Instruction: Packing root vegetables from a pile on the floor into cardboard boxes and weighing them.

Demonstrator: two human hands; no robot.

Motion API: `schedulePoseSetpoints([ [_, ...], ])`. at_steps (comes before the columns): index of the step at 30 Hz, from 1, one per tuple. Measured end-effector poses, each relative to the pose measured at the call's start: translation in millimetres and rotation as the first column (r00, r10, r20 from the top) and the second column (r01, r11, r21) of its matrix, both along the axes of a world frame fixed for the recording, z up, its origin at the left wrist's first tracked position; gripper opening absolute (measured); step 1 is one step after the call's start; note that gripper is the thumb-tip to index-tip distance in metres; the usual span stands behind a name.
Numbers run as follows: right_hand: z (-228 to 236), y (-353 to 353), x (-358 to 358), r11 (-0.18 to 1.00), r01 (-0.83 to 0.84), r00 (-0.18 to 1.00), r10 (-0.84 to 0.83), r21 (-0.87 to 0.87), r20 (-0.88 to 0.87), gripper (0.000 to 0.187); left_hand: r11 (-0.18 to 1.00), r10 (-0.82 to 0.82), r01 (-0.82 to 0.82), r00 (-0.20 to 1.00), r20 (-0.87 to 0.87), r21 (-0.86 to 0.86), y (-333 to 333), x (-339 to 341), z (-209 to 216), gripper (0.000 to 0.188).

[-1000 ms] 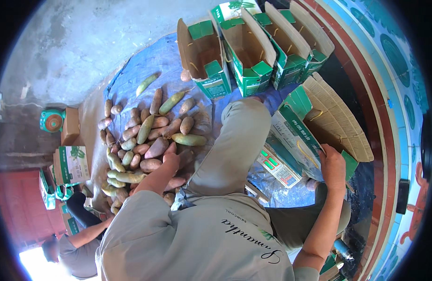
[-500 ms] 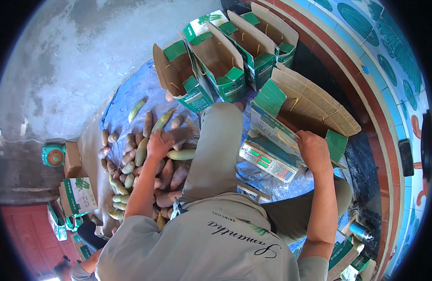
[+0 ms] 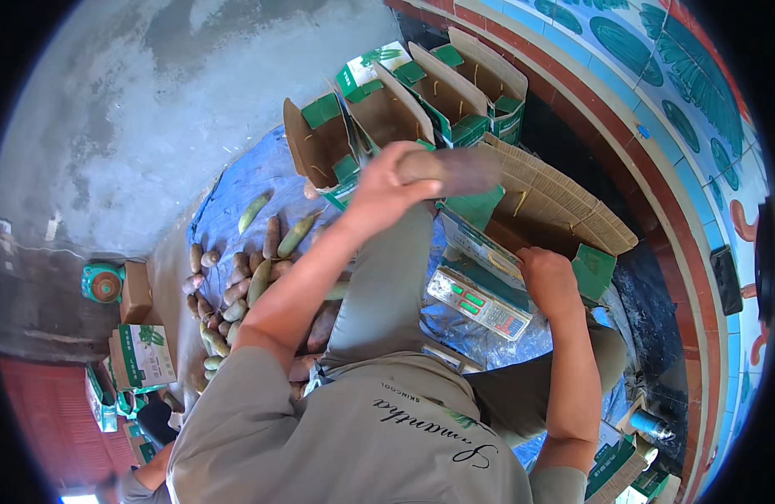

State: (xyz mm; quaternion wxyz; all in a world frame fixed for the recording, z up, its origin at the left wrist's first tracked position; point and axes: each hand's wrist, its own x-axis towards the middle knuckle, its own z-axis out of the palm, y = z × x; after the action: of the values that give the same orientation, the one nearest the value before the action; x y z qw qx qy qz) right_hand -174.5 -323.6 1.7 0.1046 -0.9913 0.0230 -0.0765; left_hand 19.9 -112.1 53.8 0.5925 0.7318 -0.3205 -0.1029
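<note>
My left hand (image 3: pixel 391 189) is closed around the end of a long reddish-brown root vegetable (image 3: pixel 470 170), blurred by motion. It is lifted above my knee, its free end pointing at an open green-and-white carton (image 3: pixel 572 202). That carton stands on a scale (image 3: pixel 480 304) with green lit displays and a keypad. My right hand (image 3: pixel 549 281) is closed over the carton's near edge; its fingertips are partly hidden inside. What lies at the carton's bottom cannot be seen. Left of my leg, a pile of reddish root vegetables (image 3: pixel 236 291) and long green ones (image 3: pixel 297 235) lies on a blue tarp (image 3: pixel 228 202).
Several open cartons (image 3: pixel 320 139) stand in a row at the far side. A tiled wall (image 3: pixel 698 126) curves along the right. More cartons (image 3: pixel 144 357) and a small teal device (image 3: pixel 102 283) are at the left. A blue bottle (image 3: pixel 650 422) lies at lower right.
My left hand has lifted a reddish-brown root vegetable from the pile and swung it up and right toward the carton. My right hand stays on the carton's edge.
</note>
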Motion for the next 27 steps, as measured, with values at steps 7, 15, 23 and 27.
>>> schedulePoseSetpoints([
  [7, -3, -3, -3, 0.997, -0.022, 1.0, 0.023, -0.07, 0.014, 0.008, 0.938, -0.122, 0.072, 0.984, 0.127, 0.339, -82, -20, -28, 0.051],
  [15, -3, -4, -1, 0.996, -0.004, 1.0, 0.003, -0.093, -0.008, 0.007, 0.672, -0.378, 0.203, 0.921, 0.094, 0.712, -138, -35, -65, 0.048],
  [23, -5, -3, 4, 0.997, 0.049, 0.998, -0.051, -0.054, -0.033, 0.006, 0.502, -0.584, 0.281, 0.807, 0.081, 0.818, -147, -31, -88, 0.033],
  [27, -3, -4, 6, 0.995, 0.089, 0.993, -0.093, -0.049, -0.071, 0.005, 0.549, -0.539, 0.223, 0.831, 0.137, 0.805, -131, -32, -62, 0.029],
])
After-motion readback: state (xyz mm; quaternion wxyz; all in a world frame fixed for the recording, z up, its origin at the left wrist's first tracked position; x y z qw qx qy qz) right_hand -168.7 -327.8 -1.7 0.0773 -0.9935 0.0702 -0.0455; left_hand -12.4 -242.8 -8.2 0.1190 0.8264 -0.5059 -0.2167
